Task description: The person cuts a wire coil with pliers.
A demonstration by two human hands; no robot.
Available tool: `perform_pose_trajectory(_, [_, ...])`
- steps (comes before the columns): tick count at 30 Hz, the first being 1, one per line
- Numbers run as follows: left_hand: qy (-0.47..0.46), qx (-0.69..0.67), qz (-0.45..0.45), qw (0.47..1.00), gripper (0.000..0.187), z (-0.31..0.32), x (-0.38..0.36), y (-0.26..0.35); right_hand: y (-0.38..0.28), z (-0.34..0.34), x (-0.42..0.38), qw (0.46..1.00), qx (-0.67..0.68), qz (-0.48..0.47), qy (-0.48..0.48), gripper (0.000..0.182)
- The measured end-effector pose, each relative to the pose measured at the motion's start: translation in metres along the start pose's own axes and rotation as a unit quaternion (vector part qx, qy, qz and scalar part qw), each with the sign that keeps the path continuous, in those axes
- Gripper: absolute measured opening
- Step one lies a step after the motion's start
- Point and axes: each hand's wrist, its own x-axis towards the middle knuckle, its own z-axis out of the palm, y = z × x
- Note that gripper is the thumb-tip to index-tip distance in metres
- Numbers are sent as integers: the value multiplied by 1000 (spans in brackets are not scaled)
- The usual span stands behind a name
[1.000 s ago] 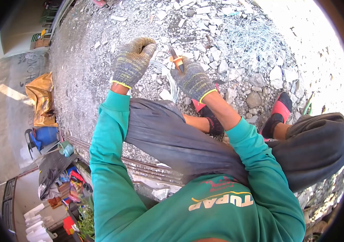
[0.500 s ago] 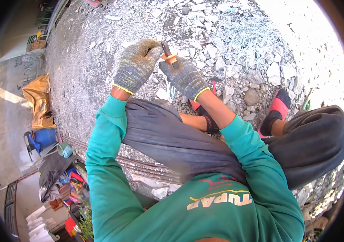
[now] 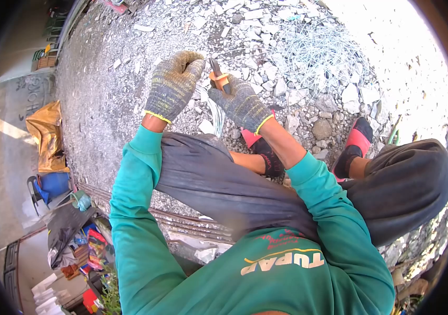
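Note:
My right hand, in a grey knitted glove with a yellow cuff edge, is wrapped around pliers with orange on the handles and dark jaws pointing up. Just left of the jaws, my left hand, gloved alike, is closed in a pinch. Whatever lies between its fingertips is too small to make out. Below and between both hands, a bundle of pale thin wires lies by my knee. A loose tangle of cut wire spreads over the rubble to the upper right.
Broken stones and gravel cover the ground around my feet. Long rusty bars run behind my leg. On the left are a brown tarp, a blue container and piled household goods.
The pliers' jaws have moved slightly away from my left fingertips, leaving a small gap. Both hands keep their grip, and the view has shifted a little.

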Motion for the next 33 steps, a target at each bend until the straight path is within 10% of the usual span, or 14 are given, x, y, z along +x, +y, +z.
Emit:
perform_pose_trajectory(5, [6,-12,22,1000,23,-1,0,-3,4,0,4,999,-30,-10,28,35])
perform_pose_trajectory(9, [-13,-50,-11,999,24,-8,-2,8,-9,-22,-5,946,245,132,-165,30])
perform_pose_trajectory(12, [-41,-164,-7,986,24,-11,-2,21,-15,-37,-15,742,599,116,-278,22])
perform_pose_trajectory(15, [-30,-75,22,996,20,-15,-1,23,-23,-48,-10,867,428,98,-237,20])
perform_pose_trajectory(16, [-2,9,70,997,19,-16,-4,36,-41,-62,-7,979,80,74,-173,21])
perform_pose_trajectory(17, [23,6,65,998,17,-9,-2,16,-8,-46,6,982,-132,-134,21,20])
perform_pose_trajectory(20, [0,16,44,999,17,-5,8,-27,-35,-70,-2,954,-266,-82,109,18])
perform_pose_trajectory(23, [47,14,116,992,15,0,7,-27,-9,-62,17,940,-303,-100,120,27])
perform_pose_trajectory(25, [56,57,140,987,15,-10,11,-36,13,-55,47,975,-25,-163,152,19])
perform_pose_trajectory(33, [205,-101,111,967,23,-31,16,-72,41,-195,52,954,-231,99,165,39])
